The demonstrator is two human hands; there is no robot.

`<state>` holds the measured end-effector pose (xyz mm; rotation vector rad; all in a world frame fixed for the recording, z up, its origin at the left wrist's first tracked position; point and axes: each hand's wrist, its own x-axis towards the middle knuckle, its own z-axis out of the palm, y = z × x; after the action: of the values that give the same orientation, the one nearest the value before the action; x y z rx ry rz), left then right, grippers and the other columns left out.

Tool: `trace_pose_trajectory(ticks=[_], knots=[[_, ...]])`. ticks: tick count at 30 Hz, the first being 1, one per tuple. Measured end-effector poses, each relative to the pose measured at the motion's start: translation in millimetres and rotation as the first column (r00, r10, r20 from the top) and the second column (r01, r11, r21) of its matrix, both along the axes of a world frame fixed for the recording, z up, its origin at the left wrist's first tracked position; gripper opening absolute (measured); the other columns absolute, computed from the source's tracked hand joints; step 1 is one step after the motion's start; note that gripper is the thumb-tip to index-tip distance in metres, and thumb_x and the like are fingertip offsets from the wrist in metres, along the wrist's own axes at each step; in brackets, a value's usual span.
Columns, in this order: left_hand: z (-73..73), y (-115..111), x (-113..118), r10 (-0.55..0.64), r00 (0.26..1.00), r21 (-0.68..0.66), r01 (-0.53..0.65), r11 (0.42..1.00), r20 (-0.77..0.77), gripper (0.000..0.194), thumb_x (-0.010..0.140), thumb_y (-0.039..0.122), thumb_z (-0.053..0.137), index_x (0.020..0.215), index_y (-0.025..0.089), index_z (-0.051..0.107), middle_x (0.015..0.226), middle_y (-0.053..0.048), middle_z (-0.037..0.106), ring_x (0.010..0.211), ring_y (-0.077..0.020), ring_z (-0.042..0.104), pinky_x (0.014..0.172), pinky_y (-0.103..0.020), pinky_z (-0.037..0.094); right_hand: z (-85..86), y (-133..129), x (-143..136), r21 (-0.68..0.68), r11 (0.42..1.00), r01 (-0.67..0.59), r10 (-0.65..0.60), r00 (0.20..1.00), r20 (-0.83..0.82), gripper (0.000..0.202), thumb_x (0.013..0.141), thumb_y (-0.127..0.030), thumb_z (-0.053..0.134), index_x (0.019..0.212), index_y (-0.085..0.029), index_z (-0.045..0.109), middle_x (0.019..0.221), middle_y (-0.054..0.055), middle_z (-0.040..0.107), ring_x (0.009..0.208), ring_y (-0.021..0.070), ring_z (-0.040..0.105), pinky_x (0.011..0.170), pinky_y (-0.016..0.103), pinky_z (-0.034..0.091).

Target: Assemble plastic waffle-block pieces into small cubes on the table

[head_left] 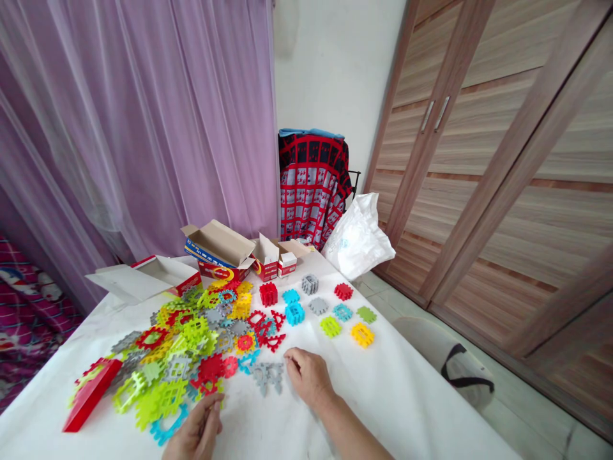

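At the lower middle, my left hand (197,427) is closed, thumb against curled fingers, beside the near edge of a heap of plastic interlocking pieces (189,342). Whatever its fingers may hold is hidden. My right hand (309,378) rests on the white-covered table with fingers curled in; its palm side cannot be seen. Just left of it lie grey notched pieces (267,375). Red frame pieces (265,329) lie beyond. Sorted by colour farther off are a red stack (269,294), blue stack (294,313), grey stack (310,284), yellow stack (363,335) and green pieces (330,326).
A red tray-like lid (92,396) leans at the heap's left. Open cardboard boxes (220,246) line the back edge, with a white plastic bag (361,236) at the back right corner. A covered chair (313,185) stands behind; a wooden wardrobe (460,160) is on the right.
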<state>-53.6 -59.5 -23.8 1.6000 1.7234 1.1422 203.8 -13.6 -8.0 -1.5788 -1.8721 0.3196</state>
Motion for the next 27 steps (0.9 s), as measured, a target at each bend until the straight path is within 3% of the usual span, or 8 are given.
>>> trace_pose_trajectory(ticks=[6, 15, 27], knots=[[-2.8, 2, 0, 0.024, 0.999, 0.005, -0.023, 1.000, -0.045, 0.034, 0.074, 0.053, 0.051, 0.088, 0.026, 0.069, 0.051, 0.006, 0.062, 0.048, -0.0152, 0.062, 0.050, -0.022, 0.051, 3.2, -1, 0, -0.025, 1.000, 0.003, -0.003, 1.000, 0.013, 0.023, 0.084, -0.021, 0.047, 0.088, -0.026, 0.070, 0.082, -0.001, 0.074, 0.074, 0.0132, 0.066, 0.068, 0.019, 0.041], [7.8, 0, 0, 0.000, 0.994, -0.007, -0.001, 1.000, -0.107, 0.034, 0.072, 0.051, 0.052, 0.087, 0.026, 0.070, 0.057, 0.005, 0.067, 0.054, -0.0162, 0.067, 0.057, -0.023, 0.054, 6.8, -2, 1, -0.020, 1.000, -0.017, 0.017, 1.000, 0.005, 0.023, 0.084, -0.020, 0.048, 0.088, -0.026, 0.070, 0.081, -0.001, 0.074, 0.074, 0.0134, 0.066, 0.067, 0.019, 0.041], [13.6, -3, 5, 0.049, 0.979, 0.002, -0.050, 0.999, -0.200, 0.030, 0.073, 0.049, 0.050, 0.084, 0.028, 0.070, 0.059, 0.005, 0.072, 0.056, -0.0167, 0.069, 0.056, -0.022, 0.054, 2.9, 1, 10, -0.035, 0.997, -0.067, 0.062, 0.990, -0.130, 0.025, 0.083, -0.019, 0.048, 0.088, -0.026, 0.071, 0.082, -0.001, 0.074, 0.074, 0.0131, 0.067, 0.068, 0.019, 0.042]])
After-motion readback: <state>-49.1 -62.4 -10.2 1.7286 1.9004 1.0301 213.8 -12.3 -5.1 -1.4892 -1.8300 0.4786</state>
